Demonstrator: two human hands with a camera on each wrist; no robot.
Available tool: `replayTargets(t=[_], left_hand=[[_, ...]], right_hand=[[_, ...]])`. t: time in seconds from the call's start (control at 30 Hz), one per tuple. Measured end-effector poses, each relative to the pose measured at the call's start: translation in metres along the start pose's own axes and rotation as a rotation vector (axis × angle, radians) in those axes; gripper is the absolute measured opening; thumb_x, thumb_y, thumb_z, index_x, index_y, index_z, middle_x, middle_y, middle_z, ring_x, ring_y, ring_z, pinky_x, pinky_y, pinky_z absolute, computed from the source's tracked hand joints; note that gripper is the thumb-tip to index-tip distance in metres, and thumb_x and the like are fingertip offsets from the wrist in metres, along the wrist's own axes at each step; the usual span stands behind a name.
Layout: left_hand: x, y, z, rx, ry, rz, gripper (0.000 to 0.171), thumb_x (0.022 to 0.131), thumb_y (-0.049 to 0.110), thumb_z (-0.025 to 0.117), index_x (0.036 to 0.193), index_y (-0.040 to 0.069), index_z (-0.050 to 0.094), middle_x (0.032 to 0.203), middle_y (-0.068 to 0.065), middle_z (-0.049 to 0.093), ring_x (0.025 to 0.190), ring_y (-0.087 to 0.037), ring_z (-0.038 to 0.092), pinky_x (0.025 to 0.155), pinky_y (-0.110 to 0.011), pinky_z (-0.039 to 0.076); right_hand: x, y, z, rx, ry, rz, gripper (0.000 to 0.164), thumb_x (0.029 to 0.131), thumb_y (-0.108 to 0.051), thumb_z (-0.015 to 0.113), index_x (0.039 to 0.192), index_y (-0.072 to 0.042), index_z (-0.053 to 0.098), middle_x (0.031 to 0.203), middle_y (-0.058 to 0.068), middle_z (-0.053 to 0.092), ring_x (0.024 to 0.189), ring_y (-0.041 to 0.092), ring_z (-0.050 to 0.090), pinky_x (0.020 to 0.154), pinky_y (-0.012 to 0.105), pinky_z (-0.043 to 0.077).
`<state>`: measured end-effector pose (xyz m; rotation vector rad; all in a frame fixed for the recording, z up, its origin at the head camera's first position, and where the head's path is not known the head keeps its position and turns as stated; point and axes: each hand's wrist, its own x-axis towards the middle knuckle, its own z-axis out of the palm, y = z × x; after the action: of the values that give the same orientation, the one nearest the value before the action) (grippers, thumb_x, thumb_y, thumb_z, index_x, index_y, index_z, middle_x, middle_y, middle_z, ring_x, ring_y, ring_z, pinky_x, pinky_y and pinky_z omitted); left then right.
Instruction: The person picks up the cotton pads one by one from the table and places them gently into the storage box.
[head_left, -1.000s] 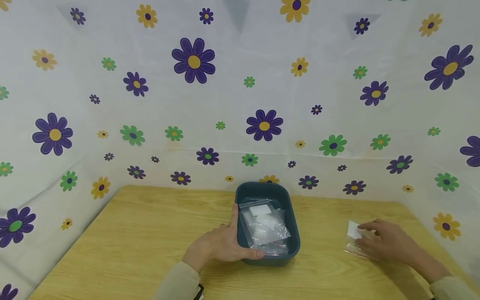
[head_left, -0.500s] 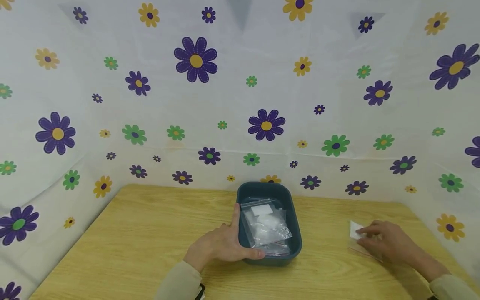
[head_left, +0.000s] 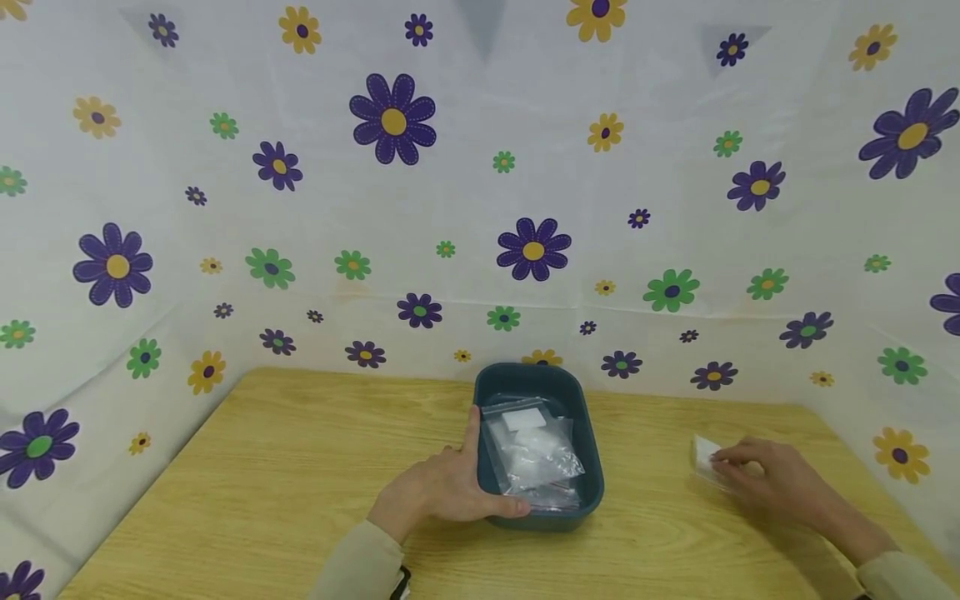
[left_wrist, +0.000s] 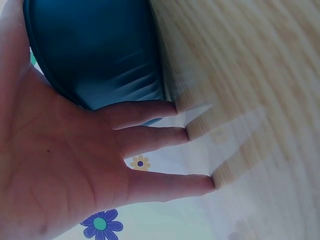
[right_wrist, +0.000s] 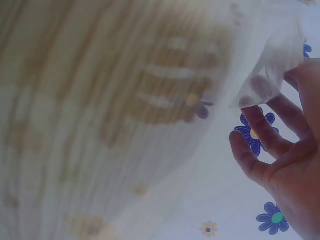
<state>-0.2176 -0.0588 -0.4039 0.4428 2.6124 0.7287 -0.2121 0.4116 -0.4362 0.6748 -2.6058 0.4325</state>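
A dark teal plastic bin [head_left: 588, 450] stands on the table near the back edge. Inside it lie several clear zip bags [head_left: 534, 454], the top one with a white label. My left hand [head_left: 442, 487] rests against the bin's near left corner, thumb along the front rim and index finger along the left side. In the left wrist view its other fingers [left_wrist: 170, 187] extend straight down to the tabletop. Off to the right, my right hand [head_left: 780, 483] pinches a small clear bag [head_left: 707, 457] with a white label. The right wrist view shows that bag [right_wrist: 272, 65] between thumb and fingers, raised off the table.
The wooden table [head_left: 300, 467] reaches back to a white cloth [head_left: 450, 200] printed with purple, yellow and green flowers, which also hangs at both sides. A gap of bare tabletop separates the bin from my right hand.
The bag in my right hand has tilted and risen from lying flatter on the table. My left hand and the bin hold their place, and the head view has shifted slightly.
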Motion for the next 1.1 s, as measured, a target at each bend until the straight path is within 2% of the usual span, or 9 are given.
replayTargets(t=[0.3,0.57,0.73,0.97,1.1], left_hand=[[-0.001,0.001,-0.001,0.001,0.004,0.005,0.144,0.071,0.084,0.07,0.163,0.019,-0.019,0.158,-0.031,0.04,0.14,-0.047,0.049,0.11,-0.061,0.045],[0.0,0.0,0.0,-0.001,0.0,0.014,0.144,0.07,0.085,0.07,0.163,0.018,-0.018,0.156,-0.03,0.042,0.138,-0.045,0.052,0.11,-0.059,0.046],[0.0,0.0,0.0,0.004,0.005,0.007,0.145,0.07,0.085,0.07,0.163,0.018,-0.018,0.157,-0.031,0.042,0.138,-0.046,0.052,0.11,-0.059,0.046],[0.0,0.002,-0.001,0.009,0.008,0.005,0.145,0.071,0.083,0.072,0.163,0.017,-0.019,0.157,-0.03,0.042,0.138,-0.046,0.051,0.11,-0.06,0.046],[0.0,0.001,-0.001,0.009,0.006,0.011,0.145,0.071,0.082,0.072,0.163,0.016,-0.019,0.156,-0.03,0.042,0.138,-0.046,0.052,0.11,-0.06,0.046]], right_hand=[[0.012,-0.014,-0.005,0.001,0.149,-0.05,0.027,0.076,0.004,0.084,0.096,-0.013,0.081,0.085,-0.005,0.076,0.075,-0.009,0.055,0.062,0.012,0.043],[0.028,-0.037,-0.006,0.02,0.254,-0.12,0.036,0.069,0.008,0.086,0.097,-0.014,0.082,0.085,-0.004,0.077,0.076,-0.001,0.067,0.063,0.012,0.048],[0.038,-0.051,-0.007,0.016,0.271,-0.115,0.035,0.07,0.007,0.085,0.098,-0.013,0.081,0.085,-0.005,0.076,0.074,0.0,0.066,0.063,0.01,0.046],[0.052,-0.072,-0.01,-0.007,0.285,-0.135,0.035,0.07,0.006,0.085,0.099,-0.012,0.081,0.09,-0.002,0.078,0.079,0.011,0.071,0.071,0.01,0.05],[0.06,-0.083,-0.011,0.002,0.287,-0.152,0.035,0.07,0.007,0.085,0.099,-0.011,0.081,0.091,0.0,0.078,0.076,0.01,0.069,0.07,0.011,0.05]])
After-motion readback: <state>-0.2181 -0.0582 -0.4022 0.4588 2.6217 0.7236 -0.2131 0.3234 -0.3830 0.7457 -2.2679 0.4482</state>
